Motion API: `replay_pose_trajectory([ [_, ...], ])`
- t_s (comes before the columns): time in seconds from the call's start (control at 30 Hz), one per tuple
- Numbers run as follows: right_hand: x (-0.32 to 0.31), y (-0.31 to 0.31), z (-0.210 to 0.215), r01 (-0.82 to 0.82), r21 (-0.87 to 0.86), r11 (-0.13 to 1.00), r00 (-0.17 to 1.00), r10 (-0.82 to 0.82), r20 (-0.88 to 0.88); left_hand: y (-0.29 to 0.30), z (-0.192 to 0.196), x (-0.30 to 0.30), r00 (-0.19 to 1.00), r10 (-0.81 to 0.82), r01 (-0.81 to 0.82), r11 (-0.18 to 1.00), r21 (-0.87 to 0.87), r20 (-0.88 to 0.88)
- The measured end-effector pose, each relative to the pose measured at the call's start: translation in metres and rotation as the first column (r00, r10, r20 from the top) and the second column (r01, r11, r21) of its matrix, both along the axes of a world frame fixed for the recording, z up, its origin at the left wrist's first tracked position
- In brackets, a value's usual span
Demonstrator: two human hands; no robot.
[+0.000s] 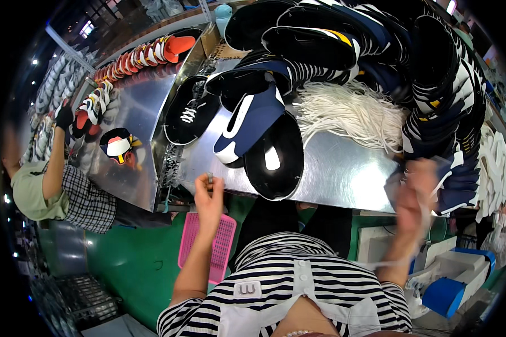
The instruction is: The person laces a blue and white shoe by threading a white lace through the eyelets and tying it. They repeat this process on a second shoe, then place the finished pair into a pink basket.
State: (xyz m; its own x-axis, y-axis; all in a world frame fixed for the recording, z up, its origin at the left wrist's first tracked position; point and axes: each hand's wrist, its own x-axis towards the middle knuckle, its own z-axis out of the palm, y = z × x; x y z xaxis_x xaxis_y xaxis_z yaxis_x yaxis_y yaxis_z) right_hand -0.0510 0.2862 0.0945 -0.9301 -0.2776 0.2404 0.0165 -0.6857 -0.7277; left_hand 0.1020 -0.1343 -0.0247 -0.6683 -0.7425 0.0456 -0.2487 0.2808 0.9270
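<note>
Navy-and-white shoe upper [257, 119]: laid near the middle of the metal table [348, 177], between the two hands; long axis slanted, white end pointed toward the near left, other end toward the far right. Left hand [209, 194]: raised by the table's near edge; thumb and fingertips held narrow, with a small grey item at them, too small to identify. Right hand [415, 196]: blurred, beside the stacked uppers [452, 112]; finger spacing cannot be told; a pale strand [383, 263] is trailed below.

Containers, left to right: dark crate [87, 297], contents indistinct; pink perforated basket [226, 247], set on the green floor [140, 264] below the left hand.

Surface and room, left to right: co-worker [67, 191], dark-gloved, by orange-and-white uppers [146, 56]; black upper with white lacing [188, 115]; white shoelaces [348, 112], heaped; blue-and-white equipment [447, 292], partly hidden.
</note>
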Motion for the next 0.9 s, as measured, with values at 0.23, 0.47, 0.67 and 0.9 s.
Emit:
replay_pose_trajectory([
  [0.23,-0.002,-0.160,-0.169,0.282,0.621,0.731,0.601,0.370,-0.708,0.007,0.036,-0.087,0.878,-0.417,0.421,0.436,-0.795,0.235],
  [0.47,0.036,-0.188,-0.175,0.368,0.807,0.461,0.395,0.708,-0.585,-0.097,-0.009,-0.139,0.889,-0.427,0.448,0.746,-0.492,0.163],
  [0.67,0.033,-0.191,-0.233,0.389,0.782,0.487,0.491,0.608,-0.624,-0.141,-0.065,-0.150,0.846,-0.488,0.165,0.623,-0.765,-0.215],
  [0.9,0.019,-0.116,-0.078,0.451,0.622,0.640,0.709,0.167,-0.685,-0.068,0.002,-0.106,0.939,-0.341,0.271,0.675,-0.686,0.035],
])
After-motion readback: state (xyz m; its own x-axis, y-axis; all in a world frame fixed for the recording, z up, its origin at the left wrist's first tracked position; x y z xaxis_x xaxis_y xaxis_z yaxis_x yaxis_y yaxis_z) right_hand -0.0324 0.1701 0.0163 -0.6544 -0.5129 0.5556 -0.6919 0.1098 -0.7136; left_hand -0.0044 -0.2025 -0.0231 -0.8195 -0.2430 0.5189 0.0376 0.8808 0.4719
